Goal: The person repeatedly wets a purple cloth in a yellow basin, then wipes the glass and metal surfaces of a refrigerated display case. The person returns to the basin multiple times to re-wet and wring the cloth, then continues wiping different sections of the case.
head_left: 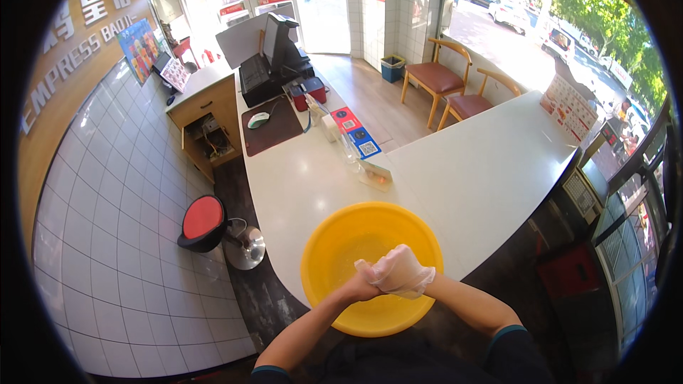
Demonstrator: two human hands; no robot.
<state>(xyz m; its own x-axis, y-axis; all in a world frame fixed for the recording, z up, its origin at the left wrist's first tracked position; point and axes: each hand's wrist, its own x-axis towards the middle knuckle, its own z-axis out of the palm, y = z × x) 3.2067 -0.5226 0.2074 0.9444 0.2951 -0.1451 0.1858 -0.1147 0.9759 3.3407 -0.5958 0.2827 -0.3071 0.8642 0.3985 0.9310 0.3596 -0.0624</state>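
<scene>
A large yellow plastic basin (341, 224) stands on the white counter (469, 154) right before me. Above its near half my two hands meet. A clear, crinkled plastic glove (419, 280) covers my right hand (399, 266), and its cuff sits loosely at the wrist. My left hand (367, 284) is pressed against the gloved hand from the left, with its fingers closed around the glove's end. A bit of whitish film shows by the left thumb. Most fingers of both hands overlap or are hidden. The inside of the basin looks blurred and yellow.
Beyond the basin stand a small card holder (375, 175), payment-code signs (357, 130), a mouse (259, 120) on a dark pad and a point-of-sale terminal (272, 64). A red-seated stool (204, 217) is at left. Wooden chairs (435, 77) stand beyond the counter.
</scene>
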